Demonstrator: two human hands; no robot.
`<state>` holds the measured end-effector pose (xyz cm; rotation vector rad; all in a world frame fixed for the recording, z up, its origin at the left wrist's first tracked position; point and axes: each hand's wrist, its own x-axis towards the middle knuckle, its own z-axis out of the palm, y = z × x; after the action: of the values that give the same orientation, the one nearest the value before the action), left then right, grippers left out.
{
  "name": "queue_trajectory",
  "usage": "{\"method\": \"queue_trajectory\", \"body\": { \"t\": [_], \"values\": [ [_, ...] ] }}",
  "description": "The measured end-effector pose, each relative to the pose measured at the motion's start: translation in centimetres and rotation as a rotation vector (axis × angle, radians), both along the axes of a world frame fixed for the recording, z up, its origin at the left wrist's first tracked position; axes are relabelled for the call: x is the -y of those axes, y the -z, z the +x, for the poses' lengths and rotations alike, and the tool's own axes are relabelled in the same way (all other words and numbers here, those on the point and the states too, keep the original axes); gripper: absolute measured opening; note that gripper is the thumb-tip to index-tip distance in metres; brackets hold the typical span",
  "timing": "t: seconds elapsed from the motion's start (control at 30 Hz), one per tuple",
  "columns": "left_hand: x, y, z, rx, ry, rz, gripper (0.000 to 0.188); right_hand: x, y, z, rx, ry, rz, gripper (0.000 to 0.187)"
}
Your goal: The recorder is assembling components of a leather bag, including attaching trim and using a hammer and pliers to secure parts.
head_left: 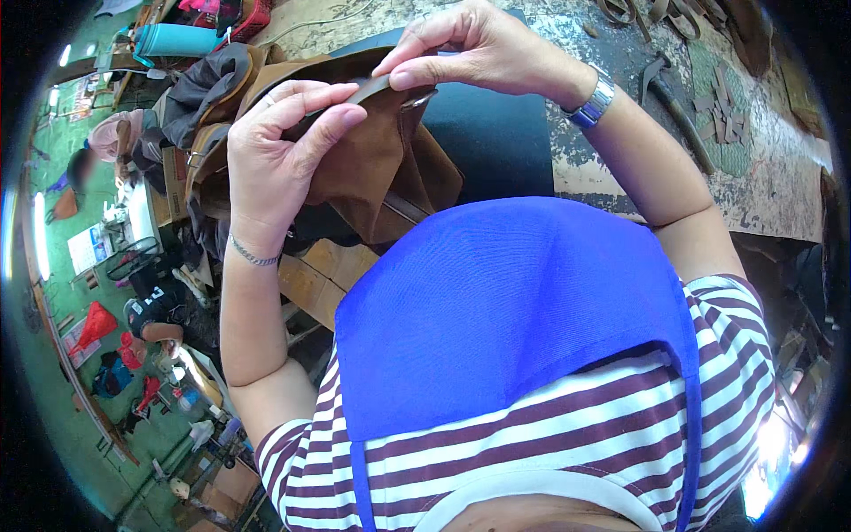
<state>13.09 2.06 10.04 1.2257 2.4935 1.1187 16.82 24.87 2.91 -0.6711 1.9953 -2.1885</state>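
Observation:
A brown leather piece [363, 173], with folds and a wide curved edge like a bag's, hangs beneath both hands and spreads to the left. Between my hands runs a short dark grey-brown leather strip [371, 89]. My left hand [279, 146] pinches its left end between thumb and fingers. At the other end, my right hand [483, 55] grips it with thumb and forefinger. Just below the right fingertips a small metal fitting [417, 100] shows on the brown leather. Whether the strip is joined to the brown leather I cannot tell.
Right of my hands, a hammer [678, 111] and several leather scraps [725, 111] lie on the worn workbench [607, 168]. A black sheet [505, 133] covers its middle. A turquoise bottle [177, 42] lies at the far left. Other people [152, 310] are beyond, left.

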Motion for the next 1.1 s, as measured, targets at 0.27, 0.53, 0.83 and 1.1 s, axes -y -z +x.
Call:
{"method": "queue_trajectory", "body": {
  "t": [0.27, 0.53, 0.83, 1.1],
  "values": [
    [-0.1, -0.1, 0.8, 0.008, -0.02, -0.075, 0.021, -0.7, -1.3, 0.3, -0.107, -0.038, 0.198, 0.02],
    [-0.2, -0.1, 0.7, 0.073, -0.034, -0.067, 0.021, -0.5, -1.0, 0.3, -0.08, -0.021, 0.144, 0.019],
    [-0.3, -0.1, 0.5, 0.091, -0.017, -0.108, 0.02, -0.4, -0.9, 0.4, -0.134, -0.045, 0.202, 0.017],
    [-0.1, -0.2, 1.0, -0.067, -0.004, -0.147, 0.018, -1.0, -1.8, 0.5, -0.132, -0.069, 0.295, 0.021]
  ]
}}
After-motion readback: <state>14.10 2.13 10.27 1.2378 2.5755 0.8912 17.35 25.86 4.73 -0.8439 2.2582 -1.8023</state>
